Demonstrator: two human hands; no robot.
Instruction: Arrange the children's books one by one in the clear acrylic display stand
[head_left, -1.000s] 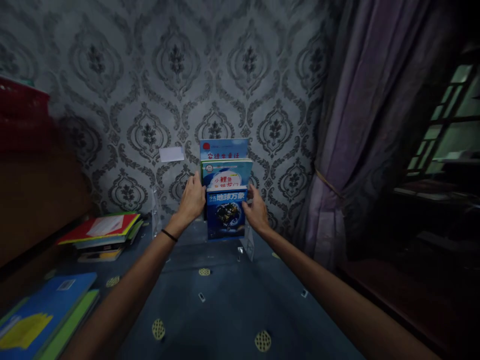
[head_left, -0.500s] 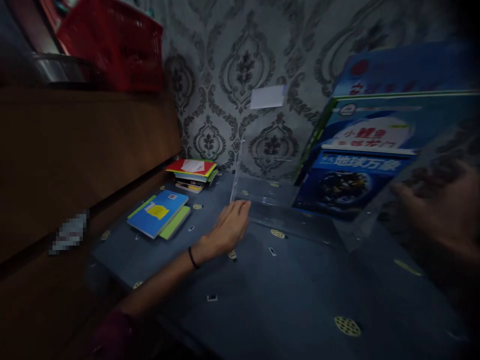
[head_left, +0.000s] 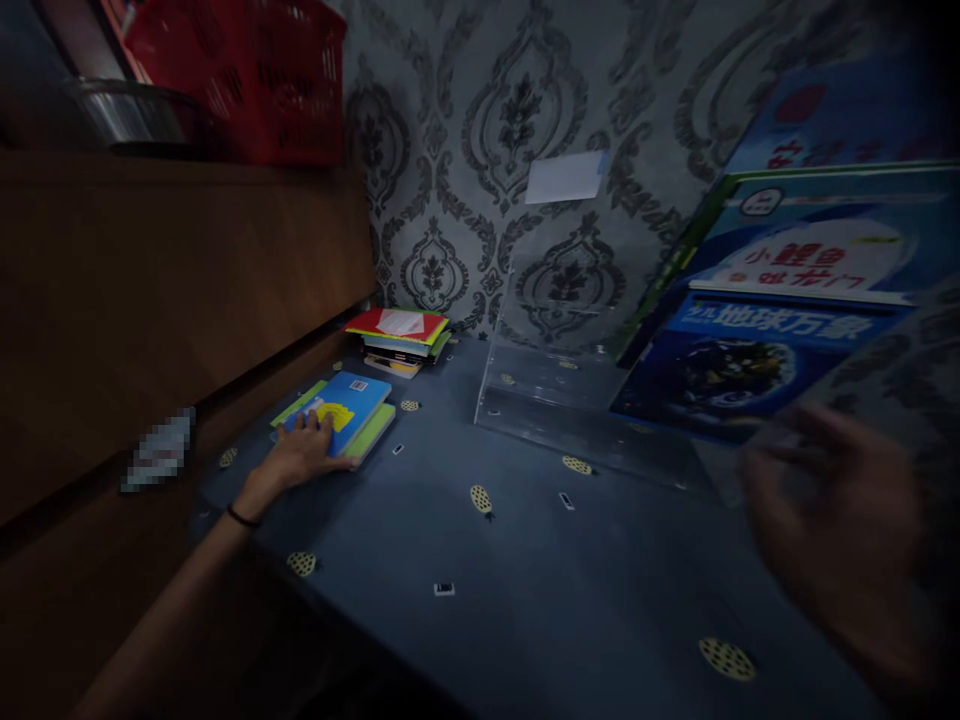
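Observation:
My left hand (head_left: 304, 450) rests with spread fingers on a blue book (head_left: 363, 402) at the left of the table, its thumb by the front edge. Under the blue book lies a green book (head_left: 375, 436). To the right, my right hand (head_left: 836, 540) is slightly blurred, fingers loosely bent and apart, with nothing seen in it. It hovers just in front of a clear plastic display rack (head_left: 555, 425). On the rack's right side, a dark blue book with a globe (head_left: 731, 370) leans below a fish-story book (head_left: 817, 250) and another blue book (head_left: 862, 125).
Against the patterned wall sits a stack of books (head_left: 401, 345) with a red one on top. A wooden cabinet (head_left: 187, 260) borders the table's left side, bearing a red basket (head_left: 277, 90) and a metal bowl (head_left: 135, 115). The dark tablecloth (head_left: 570, 600) has pineapple prints.
My left hand has moved left from the rack's front corner onto the blue book. My right hand has come lower and nearer to me. The view has shifted a little to the left.

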